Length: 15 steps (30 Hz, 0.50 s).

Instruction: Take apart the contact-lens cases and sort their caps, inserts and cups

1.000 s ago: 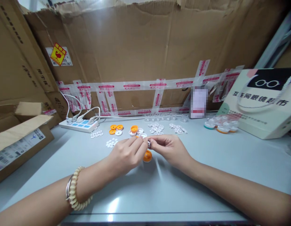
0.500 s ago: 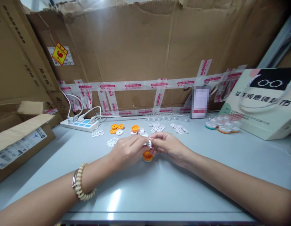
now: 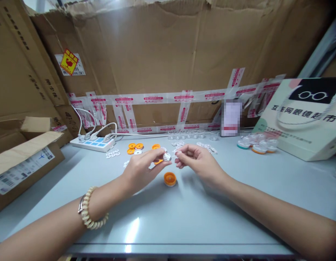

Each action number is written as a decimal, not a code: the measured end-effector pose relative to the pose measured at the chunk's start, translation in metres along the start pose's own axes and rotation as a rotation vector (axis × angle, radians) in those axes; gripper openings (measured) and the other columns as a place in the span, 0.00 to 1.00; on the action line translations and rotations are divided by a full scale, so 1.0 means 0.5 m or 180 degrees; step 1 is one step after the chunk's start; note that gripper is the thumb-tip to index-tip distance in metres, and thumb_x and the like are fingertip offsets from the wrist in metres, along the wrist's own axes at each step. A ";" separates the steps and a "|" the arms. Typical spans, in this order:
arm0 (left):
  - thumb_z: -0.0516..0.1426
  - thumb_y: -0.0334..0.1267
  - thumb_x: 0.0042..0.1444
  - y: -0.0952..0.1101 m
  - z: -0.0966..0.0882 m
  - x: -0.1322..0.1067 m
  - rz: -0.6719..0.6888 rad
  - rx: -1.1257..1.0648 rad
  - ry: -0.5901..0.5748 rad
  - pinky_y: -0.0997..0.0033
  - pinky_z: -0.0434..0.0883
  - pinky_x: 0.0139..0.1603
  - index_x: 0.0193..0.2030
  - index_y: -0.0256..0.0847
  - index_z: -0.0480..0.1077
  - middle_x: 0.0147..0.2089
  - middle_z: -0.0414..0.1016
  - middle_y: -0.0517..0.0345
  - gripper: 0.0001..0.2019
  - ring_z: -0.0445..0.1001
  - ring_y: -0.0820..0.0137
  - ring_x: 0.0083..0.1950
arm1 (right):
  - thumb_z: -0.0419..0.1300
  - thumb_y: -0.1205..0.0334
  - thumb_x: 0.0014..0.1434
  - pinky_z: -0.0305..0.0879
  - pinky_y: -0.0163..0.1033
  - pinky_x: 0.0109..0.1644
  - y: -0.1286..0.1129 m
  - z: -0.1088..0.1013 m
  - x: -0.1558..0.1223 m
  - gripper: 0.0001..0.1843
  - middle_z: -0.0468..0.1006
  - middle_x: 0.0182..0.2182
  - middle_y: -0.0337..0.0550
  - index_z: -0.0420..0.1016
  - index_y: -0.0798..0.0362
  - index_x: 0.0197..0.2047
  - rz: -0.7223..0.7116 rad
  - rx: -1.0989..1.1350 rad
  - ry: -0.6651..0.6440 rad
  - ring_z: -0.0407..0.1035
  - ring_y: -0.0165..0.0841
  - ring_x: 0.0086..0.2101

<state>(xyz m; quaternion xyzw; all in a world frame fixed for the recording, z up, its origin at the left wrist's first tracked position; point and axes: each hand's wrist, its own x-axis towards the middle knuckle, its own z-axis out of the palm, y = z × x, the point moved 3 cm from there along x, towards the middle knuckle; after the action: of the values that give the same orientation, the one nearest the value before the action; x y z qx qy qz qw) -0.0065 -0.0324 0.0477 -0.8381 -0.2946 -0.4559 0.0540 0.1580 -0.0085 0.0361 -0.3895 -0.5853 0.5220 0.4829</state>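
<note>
Between the thumb and fingers of my left hand is a small round white plastic part, held above the table. My right hand is pinched just to its right, a small gap away. Something small and whitish shows at those fingertips, too small to make out. Below the hands an orange round cup with a white base stands on the table, its open side up. Behind my left fingers, more orange and white round parts are partly hidden.
Orange and white rings, small white discs, white openwork pieces and clear cups lie farther back. A power strip and open carton are left; finished-looking round units and a paper bag are right.
My hands have moved apart a little; the left has gone left with the white part, turning its face into view. The orange cup below is now uncovered.
</note>
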 end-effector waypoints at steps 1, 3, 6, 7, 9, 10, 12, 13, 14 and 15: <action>0.56 0.35 0.55 -0.003 -0.001 0.001 -0.0105 -0.0058 0.0007 0.75 0.76 0.33 0.40 0.35 0.69 0.31 0.77 0.54 0.07 0.76 0.73 0.30 | 0.64 0.53 0.45 0.68 0.37 0.34 0.000 -0.017 0.010 0.14 0.75 0.22 0.38 0.70 0.55 0.29 -0.0045 -0.0020 0.0114 0.70 0.28 0.24; 0.56 0.34 0.55 -0.009 -0.002 0.004 -0.0292 -0.0233 -0.0027 0.76 0.76 0.33 0.39 0.35 0.69 0.31 0.76 0.55 0.06 0.76 0.73 0.31 | 0.65 0.53 0.43 0.68 0.38 0.35 0.004 -0.056 0.035 0.16 0.75 0.22 0.39 0.70 0.55 0.30 -0.0106 -0.0071 0.0390 0.70 0.29 0.25; 0.55 0.32 0.55 -0.015 0.002 0.005 -0.0609 -0.0501 -0.0190 0.77 0.76 0.31 0.40 0.35 0.70 0.33 0.76 0.55 0.07 0.76 0.73 0.32 | 0.65 0.55 0.44 0.67 0.38 0.34 0.021 -0.110 0.070 0.14 0.74 0.21 0.38 0.69 0.54 0.30 -0.0200 -0.0512 0.0756 0.69 0.30 0.25; 0.54 0.32 0.56 -0.017 0.004 0.005 -0.0724 -0.0558 -0.0244 0.78 0.76 0.31 0.40 0.35 0.70 0.34 0.77 0.54 0.07 0.76 0.73 0.33 | 0.64 0.56 0.44 0.66 0.39 0.33 0.027 -0.120 0.079 0.12 0.74 0.21 0.39 0.69 0.54 0.29 -0.0231 -0.0787 0.0775 0.69 0.30 0.25; 0.53 0.33 0.57 -0.019 0.007 0.005 -0.0948 -0.0637 -0.0324 0.78 0.76 0.29 0.41 0.36 0.71 0.36 0.77 0.53 0.08 0.76 0.72 0.34 | 0.62 0.57 0.46 0.64 0.40 0.34 0.042 -0.127 0.091 0.09 0.75 0.23 0.42 0.72 0.55 0.27 -0.0307 -0.1411 0.0703 0.69 0.32 0.26; 0.52 0.33 0.57 -0.020 0.008 0.005 -0.1035 -0.0657 -0.0332 0.77 0.76 0.29 0.42 0.36 0.71 0.37 0.77 0.53 0.09 0.76 0.71 0.34 | 0.61 0.58 0.47 0.63 0.41 0.35 0.049 -0.127 0.096 0.08 0.76 0.24 0.43 0.73 0.55 0.27 -0.0353 -0.1690 0.0647 0.69 0.34 0.27; 0.52 0.33 0.57 -0.022 0.010 0.005 -0.1149 -0.0660 -0.0323 0.75 0.76 0.32 0.44 0.37 0.71 0.40 0.77 0.52 0.10 0.76 0.70 0.37 | 0.59 0.59 0.48 0.62 0.41 0.37 0.062 -0.124 0.103 0.08 0.77 0.26 0.44 0.76 0.55 0.27 -0.0421 -0.2052 0.0569 0.70 0.36 0.30; 0.52 0.33 0.57 -0.023 0.011 0.005 -0.1179 -0.0657 -0.0321 0.74 0.76 0.33 0.44 0.37 0.71 0.41 0.77 0.52 0.10 0.76 0.69 0.38 | 0.58 0.59 0.49 0.61 0.41 0.37 0.069 -0.123 0.106 0.09 0.78 0.27 0.44 0.76 0.55 0.28 -0.0425 -0.2144 0.0539 0.70 0.36 0.31; 0.53 0.33 0.57 -0.024 0.012 0.005 -0.1205 -0.0665 -0.0323 0.72 0.76 0.35 0.44 0.38 0.71 0.42 0.77 0.51 0.10 0.76 0.68 0.39 | 0.58 0.58 0.49 0.61 0.40 0.37 0.075 -0.124 0.110 0.09 0.78 0.27 0.43 0.76 0.54 0.28 -0.0416 -0.2200 0.0518 0.70 0.36 0.31; 0.53 0.33 0.57 -0.025 0.013 0.004 -0.1242 -0.0708 -0.0331 0.71 0.76 0.36 0.44 0.38 0.72 0.42 0.76 0.52 0.10 0.75 0.68 0.40 | 0.58 0.58 0.49 0.61 0.39 0.36 0.080 -0.125 0.114 0.09 0.77 0.26 0.43 0.76 0.54 0.28 -0.0401 -0.2240 0.0503 0.69 0.36 0.30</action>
<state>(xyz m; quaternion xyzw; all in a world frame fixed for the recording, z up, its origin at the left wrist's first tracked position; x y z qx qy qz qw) -0.0077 -0.0188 0.0432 -0.7885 -0.4014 -0.4435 -0.1431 0.2037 0.0669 0.0050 -0.5342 -0.7127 0.2262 0.3943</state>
